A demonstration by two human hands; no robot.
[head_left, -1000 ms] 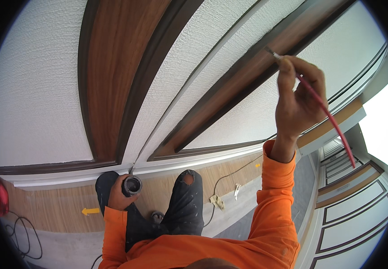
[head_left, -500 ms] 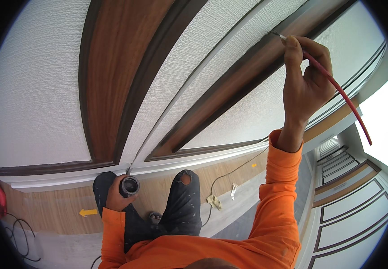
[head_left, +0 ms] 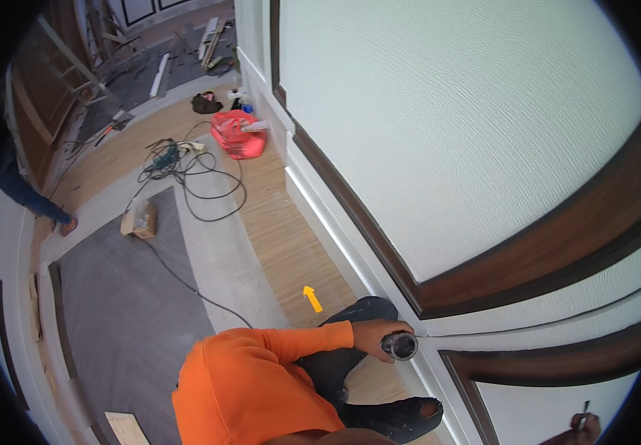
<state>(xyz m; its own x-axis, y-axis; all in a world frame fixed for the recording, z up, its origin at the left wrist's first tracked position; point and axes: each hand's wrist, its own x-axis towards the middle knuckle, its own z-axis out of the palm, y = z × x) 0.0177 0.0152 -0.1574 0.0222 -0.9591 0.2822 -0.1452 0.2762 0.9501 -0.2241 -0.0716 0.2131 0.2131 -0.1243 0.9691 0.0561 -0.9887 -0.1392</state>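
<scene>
My left hand (head_left: 372, 337) is closed round a small dark open container (head_left: 402, 345) with dark contents, held beside the white skirting (head_left: 320, 200) at my knee. At the lower right edge my right hand (head_left: 589, 427), partly cut off, pinches a slim brush (head_left: 585, 410) with its tip upward, in front of the wall. That wall has textured white panels (head_left: 461, 133) framed by dark brown wood moulding (head_left: 528, 259). Most of the brush's handle is hidden.
A person's leg (head_left: 27, 193) stands at the left by a ladder (head_left: 72, 67). On the floor lie coiled cables (head_left: 209, 193), a red bag (head_left: 235, 137), an open cardboard box (head_left: 139, 221), long offcuts (head_left: 159, 74) and a board (head_left: 127, 426) at the bottom.
The view has swung sharply to the left, bringing the corridor, person and floor clutter in. My right hand with the brush has moved from upper right to the lower right edge.
</scene>
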